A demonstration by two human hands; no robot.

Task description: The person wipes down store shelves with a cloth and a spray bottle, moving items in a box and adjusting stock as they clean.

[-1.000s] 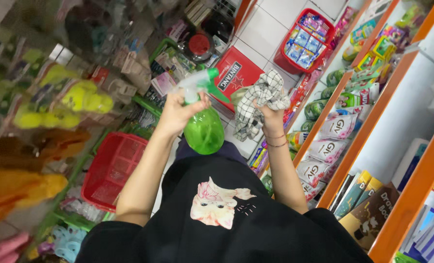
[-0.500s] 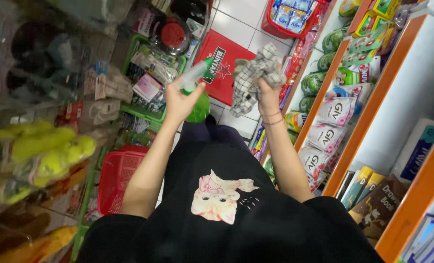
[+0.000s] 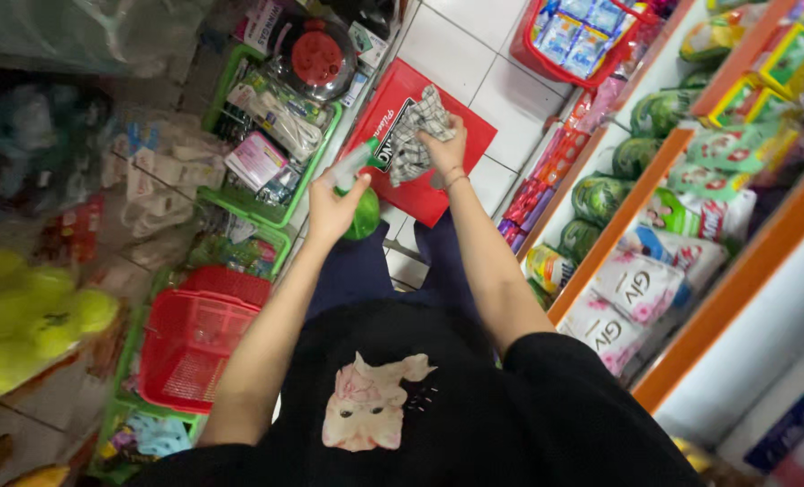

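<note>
My left hand (image 3: 330, 209) grips a green spray bottle (image 3: 362, 209) with a white trigger head, held out in front of me over the aisle floor. My right hand (image 3: 443, 144) is closed on a crumpled checked grey-and-white cloth (image 3: 413, 137), just to the right of the bottle's nozzle. Both arms are bare and stretched forward. Below them shows my black shirt with a pale cat-like print (image 3: 366, 404). A red flat box (image 3: 438, 194) lies on the white tiled floor under my hands.
Orange shelves (image 3: 681, 361) on the right carry packets and green bags. A red basket (image 3: 582, 38) of blue packs stands at the far end. On the left are green baskets (image 3: 267, 215) of goods, a red basket (image 3: 190, 347) and yellow balls (image 3: 32, 311).
My view has tilted so both hands sit higher and farther away in the picture. The spray bottle and the cloth have come closer together over the red box.
</note>
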